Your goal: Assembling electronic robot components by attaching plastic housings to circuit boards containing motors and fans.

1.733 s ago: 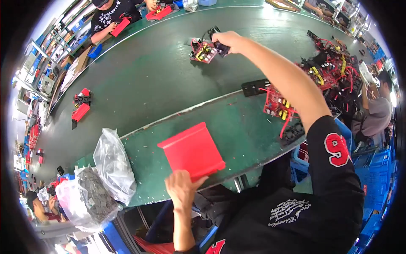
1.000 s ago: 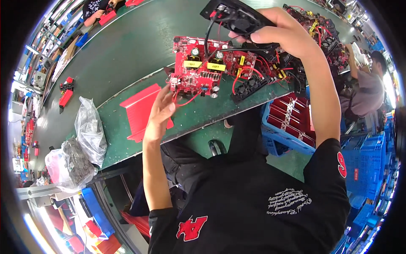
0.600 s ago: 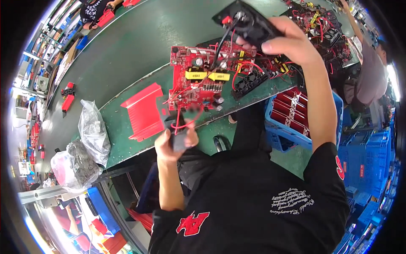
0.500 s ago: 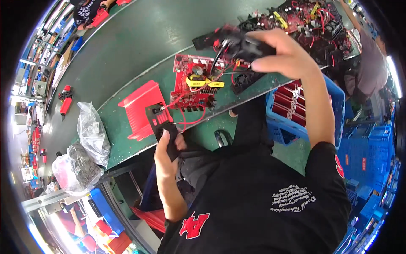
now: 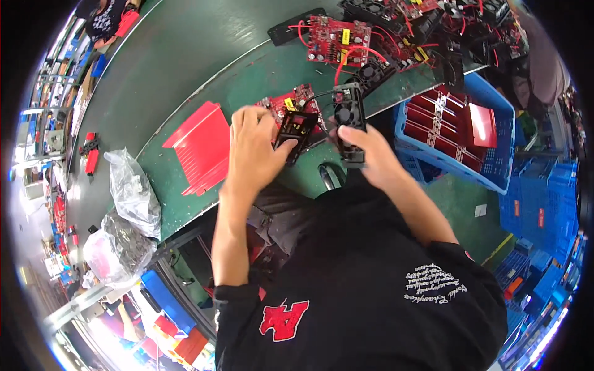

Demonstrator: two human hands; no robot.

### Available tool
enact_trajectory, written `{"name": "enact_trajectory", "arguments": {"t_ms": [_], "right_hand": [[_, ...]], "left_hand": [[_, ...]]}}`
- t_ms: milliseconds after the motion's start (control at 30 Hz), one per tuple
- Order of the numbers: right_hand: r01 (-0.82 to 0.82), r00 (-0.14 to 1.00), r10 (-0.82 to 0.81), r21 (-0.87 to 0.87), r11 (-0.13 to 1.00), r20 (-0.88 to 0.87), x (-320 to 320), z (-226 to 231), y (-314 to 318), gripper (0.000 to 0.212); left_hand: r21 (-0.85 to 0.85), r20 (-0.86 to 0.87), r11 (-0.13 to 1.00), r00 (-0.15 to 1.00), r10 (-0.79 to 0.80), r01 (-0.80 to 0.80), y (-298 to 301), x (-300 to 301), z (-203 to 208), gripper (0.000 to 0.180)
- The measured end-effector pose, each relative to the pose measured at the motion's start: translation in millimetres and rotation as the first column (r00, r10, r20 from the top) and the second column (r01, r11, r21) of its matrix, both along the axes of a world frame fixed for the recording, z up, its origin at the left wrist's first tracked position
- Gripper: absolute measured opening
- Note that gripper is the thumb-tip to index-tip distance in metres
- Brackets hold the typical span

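Observation:
My left hand (image 5: 252, 143) is closed on a black end panel (image 5: 298, 133), holding it tilted over the bench edge. In my right hand (image 5: 369, 151) is a black panel with a round cooling fan (image 5: 348, 117), held upright with the thumb on its face. A red circuit board (image 5: 286, 102) with a yellow-wrapped part lies between and beyond the two panels, partly covered by my left hand and its panel. A dark cable runs from the board side toward the fan panel. Left of my left hand lies a red ribbed metal housing (image 5: 201, 148) on the green bench.
Red boards with fans and wires (image 5: 340, 43) are piled along the far right of the bench (image 5: 185, 102). A blue crate (image 5: 507, 151) of red housings stands below the right edge. Clear plastic bags (image 5: 133, 195) lie at left. Another person (image 5: 108, 21) works at the far left.
My right hand has come down and toward me with the fan panel. My left hand has moved up and right, turning its panel. The red board now sits partly hidden between them.

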State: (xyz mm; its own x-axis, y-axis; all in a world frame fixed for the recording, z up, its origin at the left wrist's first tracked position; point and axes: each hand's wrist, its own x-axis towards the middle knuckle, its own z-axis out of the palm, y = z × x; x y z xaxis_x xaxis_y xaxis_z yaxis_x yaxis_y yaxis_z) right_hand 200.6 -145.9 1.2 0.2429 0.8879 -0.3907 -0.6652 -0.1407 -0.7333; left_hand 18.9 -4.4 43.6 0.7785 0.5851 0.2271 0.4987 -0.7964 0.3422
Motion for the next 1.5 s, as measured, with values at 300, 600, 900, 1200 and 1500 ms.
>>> {"name": "enact_trajectory", "arguments": {"t_ms": [300,600,900,1200,1500], "right_hand": [[0.183,0.983,-0.183,0.019,0.983,0.001,-70,-28,2,0.035],[-0.068,0.997,0.068,-0.013,0.998,0.024,-6,-23,-7,0.026],[0.129,0.982,-0.159,0.245,0.961,0.107,-55,-39,-20,0.054],[-0.116,0.984,0.132,0.133,0.984,-0.116,-17,-56,-66,0.076],[-0.034,0.956,0.131,0.345,0.938,-0.262,11,-91,-57,0.059]], "left_hand": [[-0.167,-0.392,0.977,0.900,-0.189,0.133,70,21,1,0.106],[-0.221,-0.583,0.975,0.796,-0.162,0.036,45,31,1,0.106],[-0.218,-0.535,0.963,0.845,0.017,-0.158,-4,20,7,0.093],[-0.473,-0.255,0.837,0.952,0.168,-0.274,-82,-3,39,0.074],[-0.391,0.244,0.865,0.871,0.426,-0.314,25,-60,30,0.023]]}}
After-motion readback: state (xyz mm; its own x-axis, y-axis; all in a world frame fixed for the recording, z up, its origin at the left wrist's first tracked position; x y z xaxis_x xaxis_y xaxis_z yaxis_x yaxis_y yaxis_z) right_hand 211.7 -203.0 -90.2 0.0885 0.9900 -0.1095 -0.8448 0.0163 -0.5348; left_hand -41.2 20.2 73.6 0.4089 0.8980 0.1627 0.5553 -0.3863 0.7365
